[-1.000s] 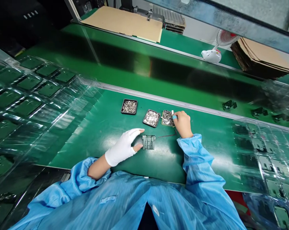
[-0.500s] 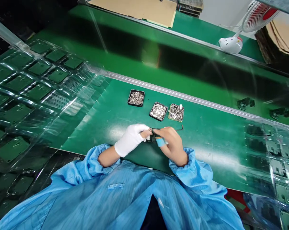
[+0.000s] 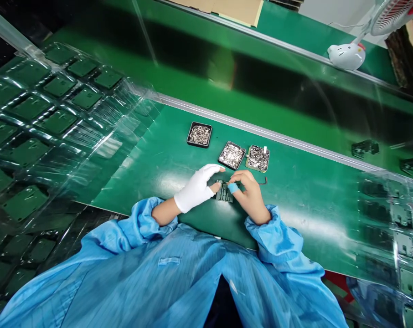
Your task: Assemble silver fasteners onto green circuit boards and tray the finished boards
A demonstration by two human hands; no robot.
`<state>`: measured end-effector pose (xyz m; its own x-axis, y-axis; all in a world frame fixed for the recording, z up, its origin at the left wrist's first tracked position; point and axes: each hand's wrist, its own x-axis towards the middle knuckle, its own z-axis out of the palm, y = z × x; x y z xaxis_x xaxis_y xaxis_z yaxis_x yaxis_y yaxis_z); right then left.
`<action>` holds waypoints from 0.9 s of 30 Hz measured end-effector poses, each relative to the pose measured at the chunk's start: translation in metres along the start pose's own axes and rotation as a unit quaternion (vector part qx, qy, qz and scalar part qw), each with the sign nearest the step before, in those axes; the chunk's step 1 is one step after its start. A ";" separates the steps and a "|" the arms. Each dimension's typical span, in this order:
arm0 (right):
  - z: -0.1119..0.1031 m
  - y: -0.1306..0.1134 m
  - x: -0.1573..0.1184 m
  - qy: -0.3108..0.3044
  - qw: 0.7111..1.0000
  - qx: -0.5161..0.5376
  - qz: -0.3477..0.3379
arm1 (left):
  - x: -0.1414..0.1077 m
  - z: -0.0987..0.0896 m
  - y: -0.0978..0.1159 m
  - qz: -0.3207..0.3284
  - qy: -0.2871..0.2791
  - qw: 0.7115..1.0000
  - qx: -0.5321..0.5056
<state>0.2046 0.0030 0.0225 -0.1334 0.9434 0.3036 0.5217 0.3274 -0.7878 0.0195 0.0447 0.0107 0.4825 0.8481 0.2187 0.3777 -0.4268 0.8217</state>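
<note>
A small dark green part point(image 3: 224, 192) with ridges lies on the green tabletop between my hands. My left hand point(image 3: 198, 187), in a white glove with bare fingertips, has its thumb at the part's left edge and its fingers raised apart above it. My right hand point(image 3: 249, 193), bare with a blue wrap on the thumb, has thumb and index finger pinched at the part's upper right corner; whatever sits between those fingertips is too small to make out. A thin, bent dark rod point(image 3: 265, 181) shows just beyond my right hand.
Three small trays of metal pieces point(image 3: 199, 134) point(image 3: 232, 155) point(image 3: 258, 158) stand beyond my hands. Clear plastic trays with green parts point(image 3: 58, 85) fill the left side; more point(image 3: 403, 214) lie at the right. A white fan point(image 3: 347, 56) stands on the back shelf.
My left fingers have lifted and spread off the part, uncovering more of it. My right hand has drawn its fingers into a pinch at the part's corner. The camera view has shifted slightly.
</note>
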 end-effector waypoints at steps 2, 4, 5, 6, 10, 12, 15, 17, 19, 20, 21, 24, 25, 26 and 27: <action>0.006 0.006 0.000 -0.004 1.000 -0.025 -0.011 | 0.003 0.007 -0.007 -0.025 -0.057 0.997 -0.046; 0.011 0.010 -0.001 -0.009 0.999 -0.052 -0.012 | 0.005 0.011 -0.011 -0.047 -0.090 0.993 -0.067; 0.012 0.011 -0.002 -0.012 0.998 -0.061 -0.011 | 0.005 0.012 -0.013 -0.054 -0.096 0.991 -0.070; 0.013 0.012 -0.003 -0.013 0.998 -0.068 -0.013 | 0.004 0.012 -0.013 -0.059 -0.100 0.991 -0.071; 0.012 0.012 -0.006 -0.011 0.996 -0.080 -0.022 | 0.004 0.010 -0.010 -0.066 -0.104 0.990 -0.072; 0.011 0.013 -0.006 -0.010 0.996 -0.090 -0.029 | 0.005 0.009 -0.008 -0.069 -0.105 0.990 -0.069; 0.013 0.013 -0.006 -0.011 0.994 -0.106 -0.032 | 0.005 0.008 -0.006 -0.077 -0.107 0.989 -0.067; 0.014 0.013 -0.007 -0.009 0.994 -0.108 -0.026 | 0.005 0.008 -0.005 -0.084 -0.106 0.989 -0.067; 0.016 0.012 -0.007 -0.003 0.995 -0.095 -0.014 | 0.005 0.009 -0.006 -0.087 -0.101 0.988 -0.073; 0.016 0.012 -0.007 0.000 0.997 -0.080 -0.005 | 0.006 0.010 -0.006 -0.090 -0.099 0.988 -0.080; 0.017 0.013 -0.007 0.003 0.998 -0.056 0.006 | 0.006 0.012 -0.006 -0.094 -0.095 0.987 -0.089; 0.018 0.015 -0.009 0.002 0.995 0.074 0.068 | 0.007 0.018 -0.006 -0.121 -0.066 0.983 -0.122; 0.019 0.016 -0.010 0.002 0.988 0.122 0.095 | 0.008 0.020 -0.006 -0.131 -0.053 0.981 -0.133; 0.020 0.017 -0.010 0.002 0.979 0.163 0.119 | 0.008 0.022 -0.005 -0.137 -0.040 0.980 -0.140; 0.021 0.018 -0.010 0.003 0.972 0.191 0.138 | 0.008 0.024 -0.004 -0.140 -0.029 0.979 -0.144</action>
<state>0.1976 0.0002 -0.0059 -0.0272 0.9981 0.0545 0.1862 0.0587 -0.9808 0.0406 0.0462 -0.0032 0.4386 0.8967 -0.0600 0.2671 -0.0663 0.9614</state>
